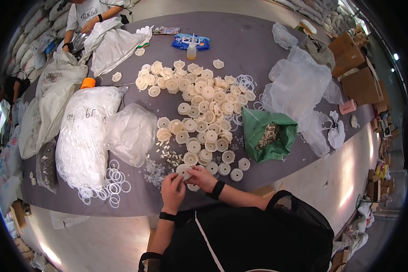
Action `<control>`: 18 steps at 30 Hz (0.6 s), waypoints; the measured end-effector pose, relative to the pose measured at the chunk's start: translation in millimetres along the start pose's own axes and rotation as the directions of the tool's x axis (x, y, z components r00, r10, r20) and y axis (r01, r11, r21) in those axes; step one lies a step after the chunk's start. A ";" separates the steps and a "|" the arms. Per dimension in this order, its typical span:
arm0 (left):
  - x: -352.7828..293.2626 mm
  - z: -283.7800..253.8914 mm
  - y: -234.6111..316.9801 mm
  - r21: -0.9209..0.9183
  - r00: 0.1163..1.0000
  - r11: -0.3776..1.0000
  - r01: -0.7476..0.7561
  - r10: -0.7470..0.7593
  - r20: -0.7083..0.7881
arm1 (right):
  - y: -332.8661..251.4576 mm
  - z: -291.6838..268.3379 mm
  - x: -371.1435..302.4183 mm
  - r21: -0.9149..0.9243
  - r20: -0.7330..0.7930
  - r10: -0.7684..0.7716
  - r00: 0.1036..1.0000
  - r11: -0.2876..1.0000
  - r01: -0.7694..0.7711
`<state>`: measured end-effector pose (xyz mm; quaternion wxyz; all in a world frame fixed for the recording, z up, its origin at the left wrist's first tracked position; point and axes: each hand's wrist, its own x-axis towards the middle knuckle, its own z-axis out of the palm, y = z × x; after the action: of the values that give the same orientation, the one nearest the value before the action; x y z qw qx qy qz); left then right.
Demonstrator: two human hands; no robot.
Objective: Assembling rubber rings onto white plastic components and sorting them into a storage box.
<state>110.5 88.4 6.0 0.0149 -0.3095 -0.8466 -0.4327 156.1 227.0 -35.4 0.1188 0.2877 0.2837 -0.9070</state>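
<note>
Near the table's front edge, my left hand (172,194) and my right hand (202,178) pinch a round cream plastic cap (183,171) between them, one from each side. The closed fingers hide part of its rim. Beyond my hands spreads a big heap of similar round plastic parts (207,92), some piled on one another. Small pale cylindrical pieces (171,157) lie just past my left hand. Beside them is a scatter of tiny clear rings (153,172). Another cap (193,187) lies under my right hand, partly covered by it.
To the left, a full clear bag (84,131) spills white rings (114,181) onto the grey table (143,199). A green sack (254,140) of small pieces stands right of the heap, near clear plastic bags (299,81). A bottle (191,52) stands farther back. Another person (93,11) works at far left.
</note>
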 end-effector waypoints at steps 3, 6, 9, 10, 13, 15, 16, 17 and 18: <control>-0.8 2.1 4.7 -0.105 0.997 0.993 0.052 -0.057 -0.051 | -2.8 5.1 -6.6 -0.021 -0.037 -0.044 0.998 0.999 0.043; -14.3 14.8 -12.1 -0.652 0.835 0.635 0.415 -0.551 -0.005 | -5.3 15.9 -11.9 -0.079 0.055 -0.106 0.993 0.991 0.110; -10.7 12.4 -15.1 -0.801 0.731 0.305 0.515 -0.644 0.226 | -3.0 10.5 -10.1 -0.102 0.090 -0.135 0.987 0.984 0.144; -12.8 11.7 -19.7 -0.781 0.723 0.304 0.545 -0.643 0.253 | -1.9 9.4 -9.4 -0.104 0.091 -0.133 0.987 0.984 0.143; -13.0 15.9 -30.8 -0.824 0.686 0.165 0.542 -0.653 0.320 | -2.2 9.8 -3.9 -0.105 0.083 -0.137 0.987 0.984 0.145; -18.0 9.9 -34.9 -0.877 0.656 0.041 0.479 -0.680 0.327 | 7.3 16.1 3.9 -0.019 0.133 -0.089 0.987 0.996 0.092; -19.1 8.4 -34.6 -0.874 0.646 0.019 0.486 -0.681 0.345 | 11.6 15.5 7.7 -0.021 0.132 -0.061 0.989 0.998 0.064; -19.3 5.5 -31.7 -0.872 0.636 0.002 0.489 -0.685 0.355 | 12.8 12.2 6.0 -0.024 0.138 -0.030 0.990 0.999 0.033; -17.0 2.3 -27.9 -0.859 0.630 0.000 0.511 -0.680 0.375 | 10.5 13.6 5.0 0.006 0.142 -0.030 0.989 1.000 0.029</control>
<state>109.8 69.3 -20.6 -0.2852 0.1645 -0.4801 -0.8130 149.8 210.3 -33.8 0.1247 0.2185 0.2771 -0.9273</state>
